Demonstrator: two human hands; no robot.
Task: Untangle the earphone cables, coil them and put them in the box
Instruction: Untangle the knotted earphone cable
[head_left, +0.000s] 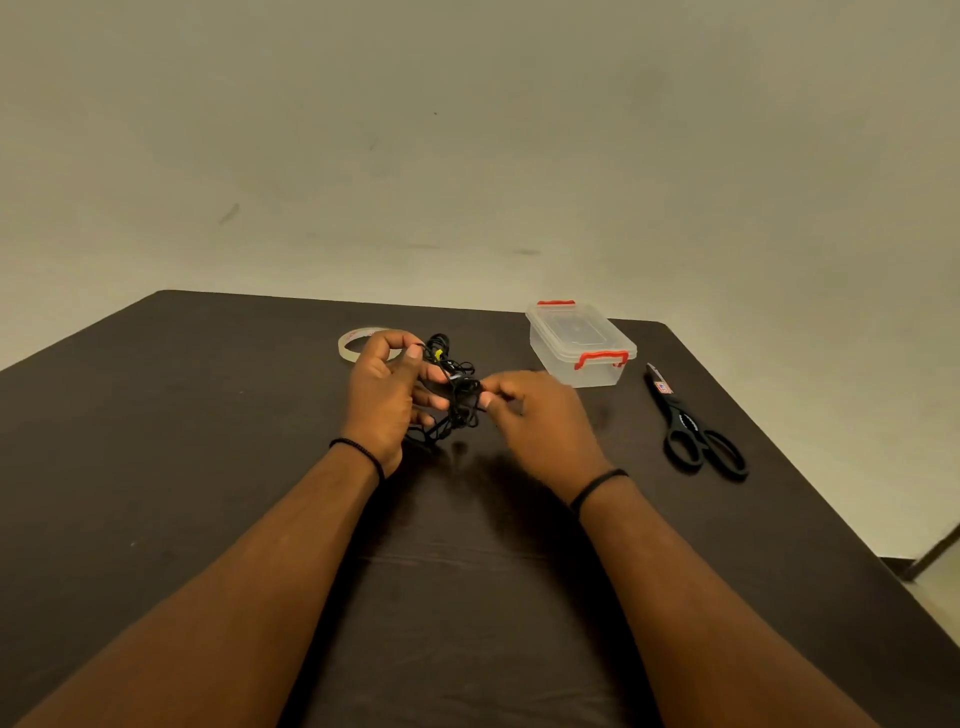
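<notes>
- Above the middle of the dark surface, both hands hold the cables, a black knot of earphone wire with a small yellow tag near its top.
- The left hand grips the bundle from its left side: thumb and forefinger pinch near the top of it and the lower fingers curl in under the loops.
- The right hand has its grip closed to a fine pinch, fingertips on a strand at the right edge of the knot; this hand is slightly blurred, so exactly which strand it holds cannot be told.
- The bundle hangs clear of the surface or barely brushes it; I cannot tell which.
- The step in hand looks like the first one, the untangling: no coil is made yet.
- To do it well, I would keep the left hand as a steady anchor and let the right one find a free end, an earbud or the plug, then feed it back through the loops.
- Pulling hard on a middle strand would likely tighten the knot, so slack should be teased out gently.
- The box, clear with red clips, sits to the right behind the hands with its lid on, so it needs opening later.
- A tape roll lies behind the left hand and scissors well to the right.
</notes>
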